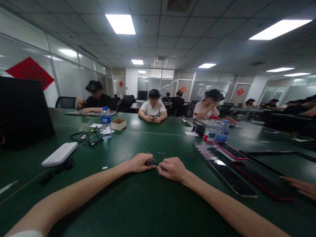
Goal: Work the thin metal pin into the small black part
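Above the green table (pixel 148 204), my left hand (pixel 141 163) is closed around a small dark object (pixel 150 162), whose end shows past the fingertips. My right hand (pixel 172 168) faces it from the right, its fingers pinched together close to the left fingertips. Between the two hands there is a tiny pale bit at the right fingertips, too small to make out. What the right fingers grip, if anything, cannot be told. Both forearms reach forward low over the table.
A white power strip (pixel 60 154), black cable (pixel 86 137), water bottle (pixel 106 123) and small box (pixel 118 124) stand left. At right are phones (pixel 232 176), two bottles (pixel 222 131) and another person's hand (pixel 301 187). Several people sit beyond; a black panel (pixel 24 112) rises far left.
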A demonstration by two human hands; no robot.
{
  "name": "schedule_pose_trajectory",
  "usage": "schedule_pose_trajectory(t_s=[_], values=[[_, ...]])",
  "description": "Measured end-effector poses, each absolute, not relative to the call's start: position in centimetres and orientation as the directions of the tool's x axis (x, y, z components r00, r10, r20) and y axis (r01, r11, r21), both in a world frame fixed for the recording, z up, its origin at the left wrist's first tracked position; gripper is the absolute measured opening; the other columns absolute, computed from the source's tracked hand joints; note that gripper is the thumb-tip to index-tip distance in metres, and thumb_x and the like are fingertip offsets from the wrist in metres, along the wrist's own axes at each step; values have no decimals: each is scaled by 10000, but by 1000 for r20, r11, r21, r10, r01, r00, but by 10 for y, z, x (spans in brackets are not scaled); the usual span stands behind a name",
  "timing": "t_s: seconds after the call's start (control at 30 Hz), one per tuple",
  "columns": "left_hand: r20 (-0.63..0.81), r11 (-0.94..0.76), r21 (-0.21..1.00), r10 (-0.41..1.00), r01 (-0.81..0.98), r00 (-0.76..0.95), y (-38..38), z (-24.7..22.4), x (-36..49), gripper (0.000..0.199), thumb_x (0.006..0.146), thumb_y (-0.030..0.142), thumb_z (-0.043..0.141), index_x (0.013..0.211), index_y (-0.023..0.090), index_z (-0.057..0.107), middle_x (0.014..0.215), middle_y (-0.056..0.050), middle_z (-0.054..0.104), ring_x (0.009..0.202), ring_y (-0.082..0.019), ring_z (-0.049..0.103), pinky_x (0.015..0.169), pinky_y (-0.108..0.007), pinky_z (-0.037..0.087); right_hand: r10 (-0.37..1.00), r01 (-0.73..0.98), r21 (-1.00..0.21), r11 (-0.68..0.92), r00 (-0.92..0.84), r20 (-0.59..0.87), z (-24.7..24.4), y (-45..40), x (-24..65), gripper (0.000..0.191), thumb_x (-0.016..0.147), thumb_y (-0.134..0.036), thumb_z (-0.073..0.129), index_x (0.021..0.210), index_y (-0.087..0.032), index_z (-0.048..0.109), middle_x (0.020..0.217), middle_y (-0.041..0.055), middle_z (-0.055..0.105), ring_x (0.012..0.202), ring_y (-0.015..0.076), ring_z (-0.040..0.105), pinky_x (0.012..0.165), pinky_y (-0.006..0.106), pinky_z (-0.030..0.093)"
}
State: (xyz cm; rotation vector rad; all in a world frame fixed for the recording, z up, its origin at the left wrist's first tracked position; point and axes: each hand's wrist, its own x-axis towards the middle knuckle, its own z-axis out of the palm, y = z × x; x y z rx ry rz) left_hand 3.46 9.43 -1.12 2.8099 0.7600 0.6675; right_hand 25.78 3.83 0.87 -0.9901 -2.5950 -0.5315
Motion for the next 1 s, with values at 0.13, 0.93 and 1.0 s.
schedule_pose_trajectory(t_s=[0.13,0.93,1.0], values=[[357,-849,269,527,455,771,99,-15,35,243,849,396,530,761,178,467,686,13,502,595,-116,442,545,-234,290,507,622,231,748,-760,405,3,43,256,365,918,-364,414,728,-189,673,640,12,620,533,91,507,527,212,317],[440,-799,379,599,467,669,100,-13,34,210,811,326,576,828,196,412,780,9,529,657,-130,471,575,-240,339,803,866,31,499,-476,360,11,44,253,418,952,-398,359,815,-192,696,735,27,666,603,112,578,592,213,396],[462,-805,391,590,445,662,102,-15,35,198,809,309,580,855,195,425,799,5,535,675,-132,481,593,-240,353,807,868,30,495,-472,355,11,45,253,410,948,-398,369,810,-195,698,733,27,667,613,115,583,596,213,396]])
